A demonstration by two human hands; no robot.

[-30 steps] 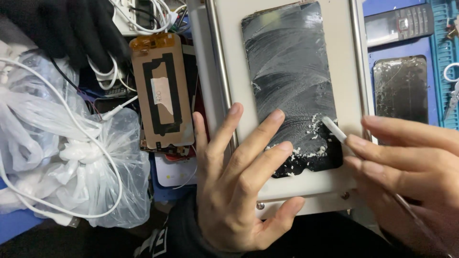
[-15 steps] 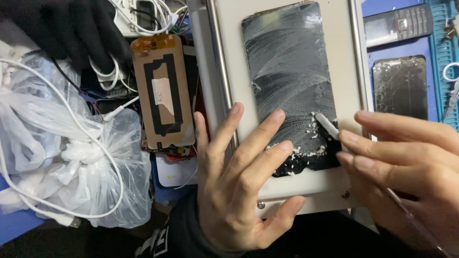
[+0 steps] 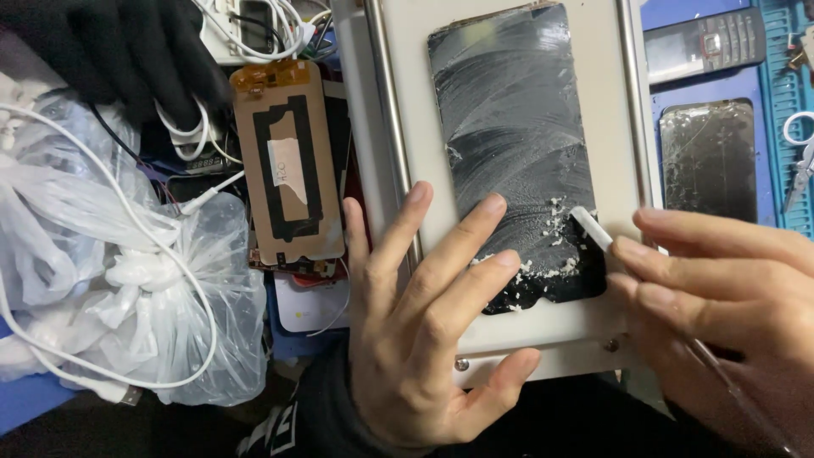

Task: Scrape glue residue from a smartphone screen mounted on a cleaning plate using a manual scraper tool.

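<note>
A black phone screen (image 3: 513, 127) smeared with whitish residue lies on a white metal plate (image 3: 610, 102). My left hand (image 3: 424, 339) lies flat, fingers spread, with two fingertips pressing the screen's lower left part. My right hand (image 3: 729, 314) grips a thin scraper tool (image 3: 592, 229) whose white tip touches the screen's lower right edge. White crumbs of scraped residue (image 3: 551, 254) are heaped beside the tip.
A brown-backed display panel (image 3: 288, 165) lies left of the plate. White plastic bags (image 3: 127, 288) and white cables (image 3: 51, 144) fill the left side. A cracked phone screen (image 3: 708, 161), a small keypad phone (image 3: 704, 42) and a blue mat (image 3: 788, 127) sit at the right.
The scraper tip has shifted slightly along the screen's lower right edge, and my right hand has moved a little with it. My left hand has stayed put.
</note>
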